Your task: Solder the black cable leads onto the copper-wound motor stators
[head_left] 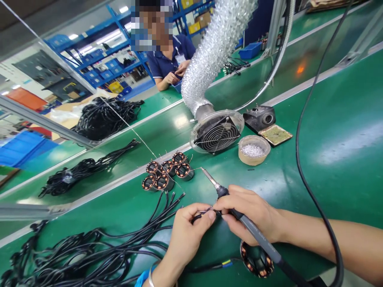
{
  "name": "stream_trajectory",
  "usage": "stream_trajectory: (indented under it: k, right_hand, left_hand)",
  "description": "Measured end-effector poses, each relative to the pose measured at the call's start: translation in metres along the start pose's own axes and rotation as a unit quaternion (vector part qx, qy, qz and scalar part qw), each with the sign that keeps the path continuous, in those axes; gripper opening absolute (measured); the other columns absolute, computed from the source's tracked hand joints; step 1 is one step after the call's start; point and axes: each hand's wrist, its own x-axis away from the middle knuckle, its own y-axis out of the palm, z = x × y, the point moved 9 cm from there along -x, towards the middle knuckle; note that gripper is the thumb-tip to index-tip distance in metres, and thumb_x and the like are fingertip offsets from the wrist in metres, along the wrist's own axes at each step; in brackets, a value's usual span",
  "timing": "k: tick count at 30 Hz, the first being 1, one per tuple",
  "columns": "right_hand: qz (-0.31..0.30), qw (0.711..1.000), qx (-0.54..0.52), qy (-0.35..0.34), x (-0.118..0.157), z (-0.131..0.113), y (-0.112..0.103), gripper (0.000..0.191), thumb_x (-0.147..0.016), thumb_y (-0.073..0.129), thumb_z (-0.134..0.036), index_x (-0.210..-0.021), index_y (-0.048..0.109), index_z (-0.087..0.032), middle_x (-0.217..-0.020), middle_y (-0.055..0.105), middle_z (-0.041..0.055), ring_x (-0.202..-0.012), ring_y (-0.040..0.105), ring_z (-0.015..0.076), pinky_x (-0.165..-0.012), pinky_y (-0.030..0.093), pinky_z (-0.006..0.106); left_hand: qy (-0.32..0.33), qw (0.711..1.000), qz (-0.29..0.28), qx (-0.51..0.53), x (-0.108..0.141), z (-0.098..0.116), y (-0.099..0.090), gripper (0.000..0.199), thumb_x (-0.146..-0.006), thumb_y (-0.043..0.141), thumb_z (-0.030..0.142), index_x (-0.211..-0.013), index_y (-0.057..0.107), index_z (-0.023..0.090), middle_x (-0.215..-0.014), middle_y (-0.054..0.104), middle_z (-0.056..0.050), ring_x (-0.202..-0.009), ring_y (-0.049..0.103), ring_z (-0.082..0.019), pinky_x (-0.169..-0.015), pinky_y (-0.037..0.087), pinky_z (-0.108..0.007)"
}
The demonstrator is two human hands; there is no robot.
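My right hand (pixel 251 211) is closed round a soldering iron (pixel 254 231), its metal tip pointing up and left above the green bench. Its fingertips also meet those of my left hand (pixel 191 231), which pinches the end of a black cable (pixel 197 217). The finer wire ends between the fingers are partly hidden. Below my right hand lies a copper-wound motor stator (pixel 256 259), and a black cable with yellow and blue bands runs up to it. Several more stators (pixel 162 182) stand grouped beyond my left hand. A heap of black cables (pixel 98 255) spreads to the left.
A fume extractor fan (pixel 217 135) hangs from a silver duct (pixel 215 52). Beside it are a round tub of metal shavings (pixel 253 150) and a soldering iron stand (pixel 260 118) with a sponge. Across the bench, a person (pixel 170 59) handles something small. A black cord crosses the right side.
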Motion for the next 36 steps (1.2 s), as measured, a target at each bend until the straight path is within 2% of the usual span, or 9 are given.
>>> stream_trajectory:
  k: [5, 9, 13, 17, 21, 25, 28, 33, 36]
  right_hand:
    - [0.03, 0.999, 0.031, 0.018, 0.0, 0.003, -0.006, 0.034, -0.078, 0.057, -0.008, -0.111, 0.054, -0.015, -0.083, 0.063, 0.0048, -0.07, 0.047, 0.0173, -0.064, 0.044, 0.031]
    - [0.014, 1.0, 0.02, 0.012, -0.001, 0.003, 0.001, 0.034, -0.079, 0.056, -0.004, -0.111, 0.055, -0.015, -0.086, 0.064, 0.0044, -0.071, 0.048, 0.0163, -0.064, 0.044, 0.028]
    - [0.011, 1.0, 0.016, 0.01, -0.003, 0.001, 0.002, 0.034, -0.079, 0.056, -0.003, -0.111, 0.055, -0.016, -0.085, 0.063, 0.0037, -0.072, 0.048, 0.016, -0.065, 0.044, 0.028]
    - [-0.005, 1.0, 0.019, 0.017, -0.008, 0.004, 0.002, 0.037, -0.08, 0.057, -0.008, -0.117, 0.053, -0.015, -0.089, 0.064, 0.0063, -0.075, 0.05, 0.018, -0.067, 0.047, 0.031]
    - [-0.055, 0.998, -0.003, 0.024, -0.012, 0.007, 0.011, 0.031, -0.086, 0.052, -0.006, -0.114, 0.055, -0.017, -0.086, 0.065, 0.0035, -0.073, 0.053, 0.0157, -0.065, 0.047, 0.028]
    - [-0.054, 0.998, 0.022, 0.027, -0.011, 0.005, 0.016, 0.022, -0.09, 0.048, -0.006, -0.107, 0.056, -0.018, -0.081, 0.063, 0.0021, -0.069, 0.049, 0.0149, -0.063, 0.045, 0.027]
    - [-0.054, 0.997, 0.063, 0.011, -0.006, 0.001, 0.02, 0.021, -0.09, 0.045, -0.005, -0.103, 0.055, -0.018, -0.077, 0.06, 0.0025, -0.067, 0.045, 0.0159, -0.062, 0.041, 0.028]
    - [-0.037, 0.993, 0.116, -0.004, -0.004, 0.002, 0.016, 0.025, -0.088, 0.045, -0.003, -0.105, 0.055, -0.017, -0.082, 0.063, 0.0053, -0.066, 0.046, 0.0168, -0.062, 0.042, 0.03]
    - [-0.049, 0.991, 0.122, 0.003, -0.007, 0.001, 0.005, 0.024, -0.09, 0.05, -0.005, -0.109, 0.057, -0.018, -0.085, 0.067, 0.0048, -0.067, 0.054, 0.0167, -0.063, 0.047, 0.029]
  left_hand:
    - [0.007, 0.999, 0.029, 0.039, 0.001, -0.009, -0.01, 0.028, -0.074, 0.071, 0.042, -0.067, 0.067, 0.015, -0.048, 0.047, 0.005, -0.045, 0.036, -0.008, -0.047, 0.031, -0.019]
    - [0.014, 0.999, 0.051, -0.011, -0.001, -0.002, -0.011, 0.026, -0.073, 0.071, 0.039, -0.067, 0.073, 0.014, -0.057, 0.061, -0.001, -0.055, 0.048, -0.012, -0.055, 0.039, -0.022]
    - [0.016, 0.998, 0.036, -0.044, 0.0, 0.007, -0.006, 0.027, -0.075, 0.067, 0.039, -0.07, 0.077, 0.015, -0.066, 0.07, -0.005, -0.063, 0.055, -0.016, -0.061, 0.044, -0.024]
    - [0.035, 0.997, 0.014, -0.073, 0.002, 0.012, -0.001, 0.025, -0.078, 0.064, 0.036, -0.065, 0.073, 0.016, -0.063, 0.068, -0.003, -0.058, 0.052, -0.014, -0.057, 0.041, -0.023]
    - [0.059, 0.992, 0.0, -0.116, 0.003, 0.012, 0.0, 0.024, -0.082, 0.062, 0.036, -0.071, 0.073, 0.017, -0.064, 0.066, -0.001, -0.056, 0.049, -0.013, -0.055, 0.037, -0.022]
    - [0.072, 0.985, 0.015, -0.158, 0.007, 0.01, -0.001, 0.025, -0.085, 0.061, 0.037, -0.075, 0.073, 0.017, -0.058, 0.059, 0.001, -0.051, 0.042, -0.011, -0.05, 0.032, -0.022]
    - [0.081, 0.987, 0.018, -0.138, 0.018, 0.012, 0.004, 0.025, -0.088, 0.057, 0.033, -0.075, 0.071, 0.017, -0.06, 0.06, 0.001, -0.053, 0.047, -0.011, -0.049, 0.035, -0.021]
    - [0.118, 0.98, -0.052, -0.152, 0.032, 0.023, 0.024, 0.02, -0.092, 0.049, 0.021, -0.096, 0.069, 0.019, -0.075, 0.07, 0.0, -0.065, 0.063, -0.015, -0.063, 0.05, -0.023]
    - [0.197, 0.942, -0.041, -0.268, 0.035, 0.045, 0.017, 0.028, -0.092, 0.045, 0.016, -0.102, 0.071, 0.017, -0.094, 0.076, -0.006, -0.085, 0.07, -0.02, -0.08, 0.053, -0.029]
